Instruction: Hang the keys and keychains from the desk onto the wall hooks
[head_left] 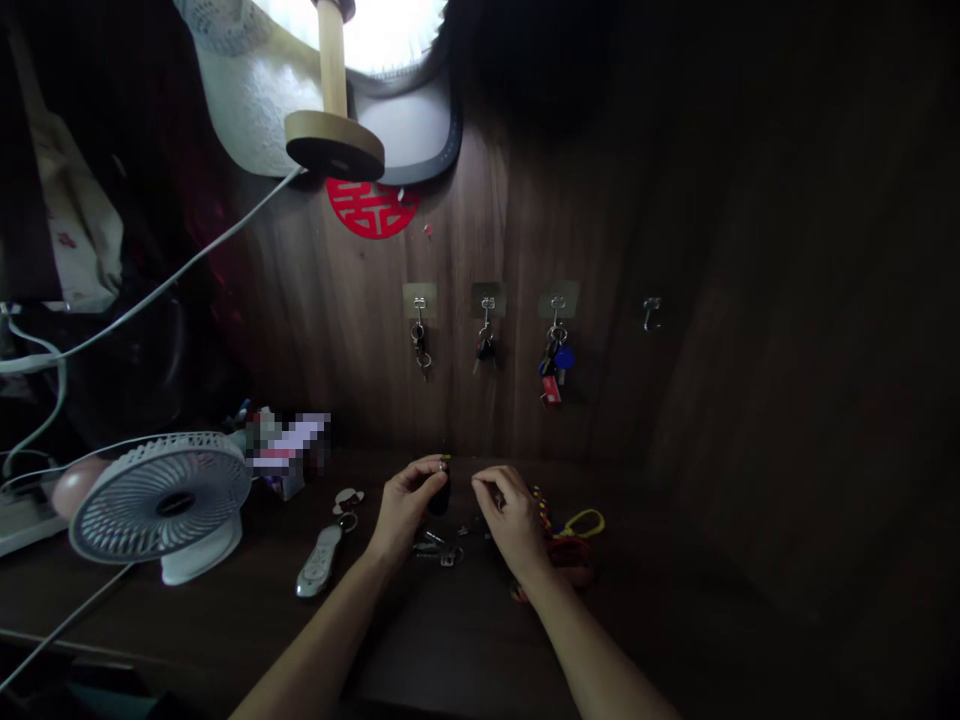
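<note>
My left hand (403, 506) holds a black key fob (439, 496) upright between thumb and fingers, just above the dark wooden desk (465, 640). My right hand (511, 518) is next to it, its fingertips pinched together near the fob; anything between them is too small to tell. Loose metal keys (435, 550) lie on the desk beneath my hands. To the left of my left hand lies a silver-and-white key fob (318, 560) on a ring. A red cord (568, 552) and a yellow loop (583, 522) lie to the right of my right hand.
A white desk fan (161, 498) stands at the left, with white cables (127, 300) running across that side. Several keys hang from adhesive hooks (487, 298) on the wooden wall (360, 340) behind the desk. A pixelated box (285, 450) stands beside the fan.
</note>
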